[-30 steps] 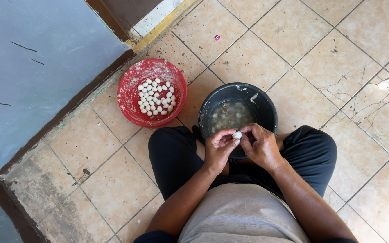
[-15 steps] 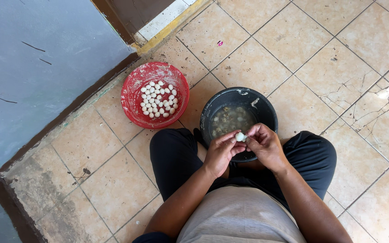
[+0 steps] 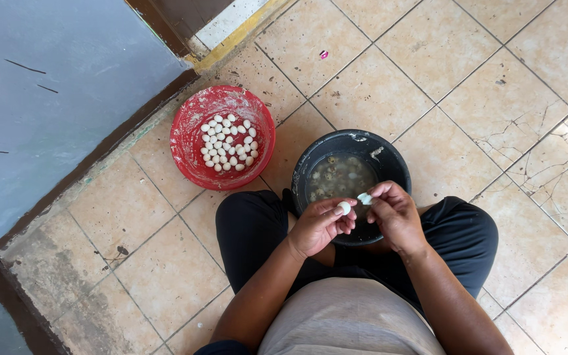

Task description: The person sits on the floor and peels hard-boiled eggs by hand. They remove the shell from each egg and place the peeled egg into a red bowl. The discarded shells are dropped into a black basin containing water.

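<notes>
Fingers of the left hand (image 3: 320, 227) pinch a small white peeled egg (image 3: 344, 208) at their tips, holding it up just over the near rim of the black bowl (image 3: 389, 154). Right beside it, the right hand (image 3: 394, 213) closes thumb and forefinger on a pale scrap of shell (image 3: 365, 198), which stands a little apart from the egg. Both hands hover above the person's lap, between the knees in dark trousers, over the near side of the bowl.

Inside the black bowl lies cloudy water with speckled, brownish pieces; whether these are whole unpeeled eggs or only loose shell cannot be told from here. To the left of the bowl, near but not touching it, stands a red basin (image 3: 185, 141) on the tiled floor (image 3: 442, 79), holding a heap of small white peeled eggs (image 3: 226, 143) that covers only the middle of its bottom.

Judging by this, a good many eggs are already peeled and set aside, the one in hand looks nearly or fully bare, and the black bowl seems to hold more to go.
</notes>
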